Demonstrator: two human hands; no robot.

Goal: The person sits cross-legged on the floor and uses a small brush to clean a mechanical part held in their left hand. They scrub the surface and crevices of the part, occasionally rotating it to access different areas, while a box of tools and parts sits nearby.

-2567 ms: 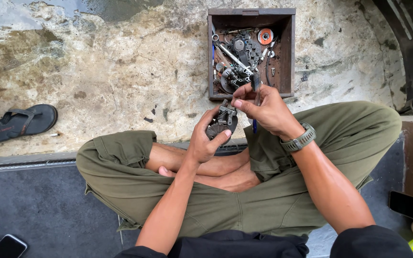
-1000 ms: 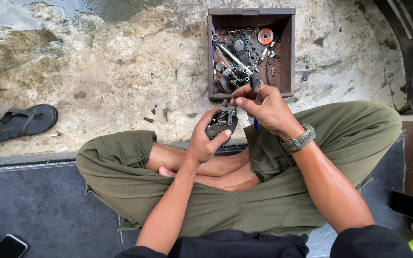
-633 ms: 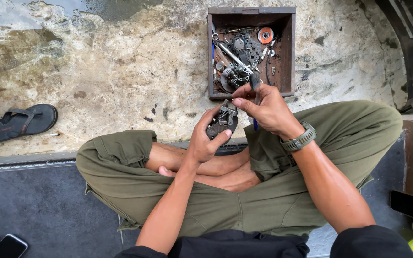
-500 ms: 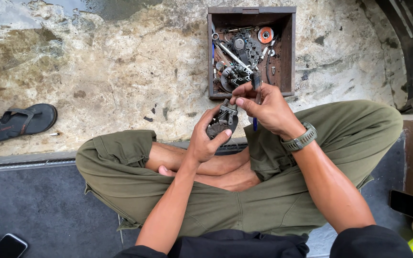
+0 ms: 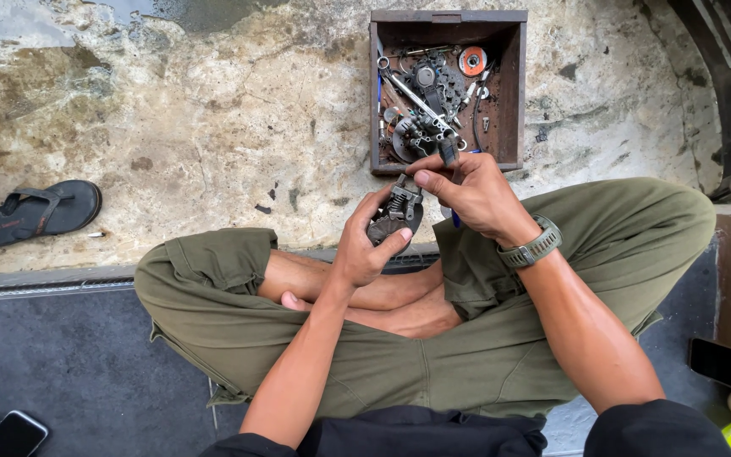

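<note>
Between the hands, the metal part (image 5: pixel 397 218) is dark grey with an oily sheen. Beyond them, the wooden box (image 5: pixel 513 93) is dark brown, its tools mostly steel grey around one orange disc (image 5: pixel 472 61). The trousers (image 5: pixel 213 296) beneath the hands are olive green, as is the wristwatch (image 5: pixel 535 247). Far to the left, the sandal (image 5: pixel 40 211) is black on mottled tan and cream concrete (image 5: pixel 213 110).

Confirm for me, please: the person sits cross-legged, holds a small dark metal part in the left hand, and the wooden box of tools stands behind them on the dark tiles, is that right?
Not quite. In the head view the wooden box stands in front of the person on the rough stone floor, not behind on the tiles. The left hand does hold the dark metal part.
</note>
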